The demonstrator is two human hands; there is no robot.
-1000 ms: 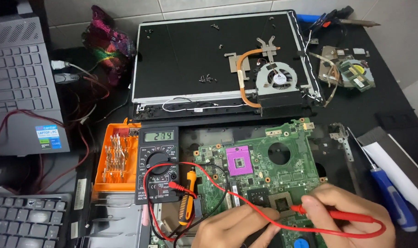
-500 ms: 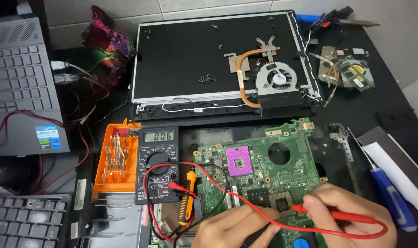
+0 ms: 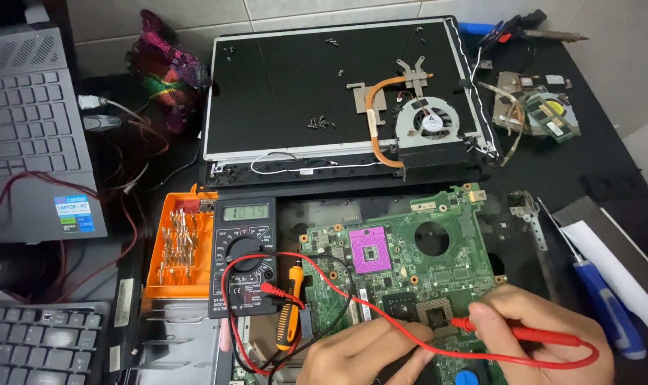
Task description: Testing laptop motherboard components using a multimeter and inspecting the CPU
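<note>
Over the knobbly green motherboard point(image 3: 409, 264), my right hand point(image 3: 545, 331) is pinching a slim red probe point(image 3: 523, 333), fingers closed round it; my left hand point(image 3: 359, 353) is lying curled beside, its grip hidden.

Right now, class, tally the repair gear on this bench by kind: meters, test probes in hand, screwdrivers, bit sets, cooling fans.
Multimeter: 1
Red probe, in right hand: 1
Screwdrivers, orange and blue: 2
Orange bit set: 1
Cooling fans: 2
Total: 7
</note>
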